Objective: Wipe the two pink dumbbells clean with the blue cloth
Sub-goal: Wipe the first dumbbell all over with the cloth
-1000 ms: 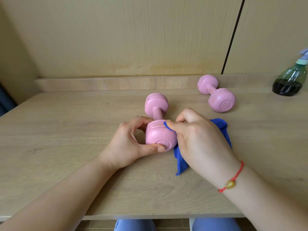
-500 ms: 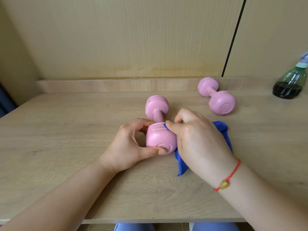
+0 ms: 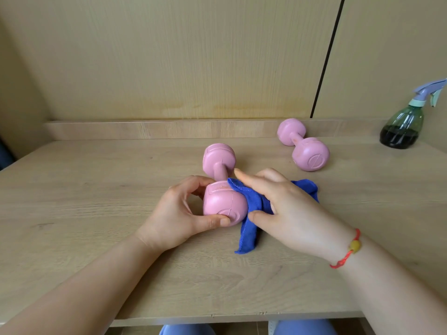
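On the pale wooden table (image 3: 96, 189), just above the middle of the frame, a pink dumbbell with rounded heads (image 3: 219, 189) lies with its handle pointing away toward the wall, one head close to the person and the other farther up the picture. The left hand (image 3: 179, 213) grasps the closer head: its thumb lies across the lower edge of the round end face and its fingers curl over the top and left side. To the right of that head, the right hand (image 3: 290, 209) lies spread over a crumpled blue cloth (image 3: 256, 204), its fingers stretched out rather than closed, pressing the fabric against the head's right flank; the forefinger reaches up and left toward the handle, and the thumb rests apart along the lower fold. One tail of the cloth trails down onto the table below the hand, and another bunch shows past the knuckles. A red string bracelet with a yellow bead (image 3: 348, 250) circles the right wrist. The second pink dumbbell (image 3: 303, 146) lies untouched in the upper right, well apart from both hands, near the raised back ledge. At the far right edge stands a green spray bottle with a lilac trigger (image 3: 402, 126), dark liquid in its base. Light wood panels (image 3: 193, 56) fill the top of the frame.
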